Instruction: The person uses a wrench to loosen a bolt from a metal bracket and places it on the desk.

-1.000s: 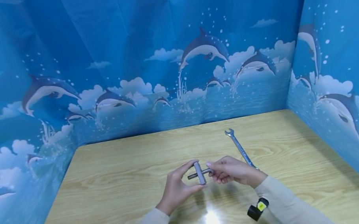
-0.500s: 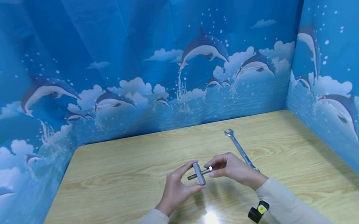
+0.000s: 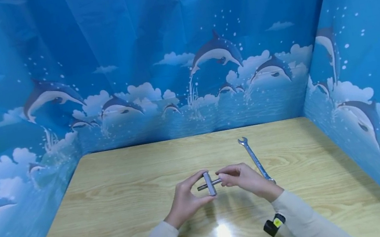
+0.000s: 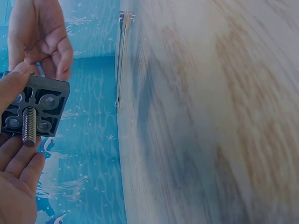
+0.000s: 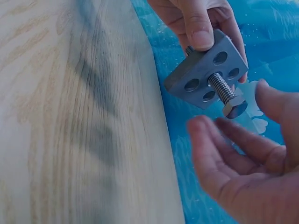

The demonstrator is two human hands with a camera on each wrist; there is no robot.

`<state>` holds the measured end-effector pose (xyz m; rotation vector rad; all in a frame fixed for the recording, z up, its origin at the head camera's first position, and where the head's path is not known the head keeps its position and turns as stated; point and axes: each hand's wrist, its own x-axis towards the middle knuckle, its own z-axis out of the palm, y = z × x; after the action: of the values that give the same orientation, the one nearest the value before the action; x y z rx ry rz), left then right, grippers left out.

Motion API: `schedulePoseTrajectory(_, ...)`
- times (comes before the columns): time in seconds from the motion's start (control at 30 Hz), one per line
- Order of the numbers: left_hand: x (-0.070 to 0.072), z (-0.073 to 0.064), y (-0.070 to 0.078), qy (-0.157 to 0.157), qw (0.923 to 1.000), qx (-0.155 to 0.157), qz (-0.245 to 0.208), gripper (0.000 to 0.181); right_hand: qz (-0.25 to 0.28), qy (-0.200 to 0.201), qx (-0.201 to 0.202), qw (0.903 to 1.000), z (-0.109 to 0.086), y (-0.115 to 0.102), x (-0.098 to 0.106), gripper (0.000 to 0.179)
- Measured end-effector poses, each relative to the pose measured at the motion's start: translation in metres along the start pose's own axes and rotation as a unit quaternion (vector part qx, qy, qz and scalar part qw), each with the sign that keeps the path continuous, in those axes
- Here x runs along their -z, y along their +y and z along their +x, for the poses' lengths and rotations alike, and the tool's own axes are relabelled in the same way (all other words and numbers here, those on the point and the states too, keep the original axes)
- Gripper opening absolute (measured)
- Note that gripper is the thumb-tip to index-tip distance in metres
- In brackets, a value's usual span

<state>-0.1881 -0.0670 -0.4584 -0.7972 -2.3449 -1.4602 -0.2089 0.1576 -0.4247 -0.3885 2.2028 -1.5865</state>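
Observation:
Above the table, my left hand [image 3: 185, 200] holds a square grey metal plate [image 3: 209, 183] by opposite edges, thumb on one and fingers on the other. Several round holes pierce the plate, as the right wrist view shows. A hex bolt [image 5: 222, 88] runs through its middle, its head toward my right hand [image 3: 248, 180] and some thread between head and plate. In the left wrist view the threaded end [image 4: 29, 128] sticks out of the ribbed back face. My right thumb and fingers are spread around the bolt head, apart from it in the right wrist view.
A combination wrench [image 3: 254, 158] lies on the wooden table [image 3: 128, 180], just beyond my right hand, open end pointing away. Blue dolphin-print sheets [image 3: 149, 58] stand behind the table and along both sides.
A second ago my right fingers pinched the bolt head; they have since spread off it, and the thumb has shifted beside the head. My left hand and the plate stay almost still.

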Motion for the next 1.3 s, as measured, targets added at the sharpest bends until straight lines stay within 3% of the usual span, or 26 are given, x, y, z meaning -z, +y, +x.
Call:
schedulePoseTrajectory(0.37, -0.0013, 0.0004, -0.0019, -0.007, 0.9993, -0.028, 0.023, 0.073, 0.071, -0.05, -0.074, 0.9935, 0.0019, 0.0085, 0.0029, 0.068)
schedulePoseTrajectory(0.57, -0.0023, 0.0006, -0.0025, -0.012, 0.9992, -0.029, 0.024, 0.073, 0.078, -0.06, -0.096, 0.9905, 0.0006, 0.0055, 0.0016, 0.057)
schedulePoseTrajectory(0.87, -0.0022, -0.0001, -0.0019, -0.008, 0.9997, -0.017, 0.016, 0.073, 0.073, -0.037, -0.042, 0.9957, 0.0005, 0.0076, 0.0058, 0.04)
schedulePoseTrajectory(1.3, 0.0, -0.0001, 0.0032, 0.002, 0.9982, 0.035, -0.049, 0.072, -0.008, 0.032, 0.007, 0.9994, -0.0014, 0.0016, -0.0002, 0.031)
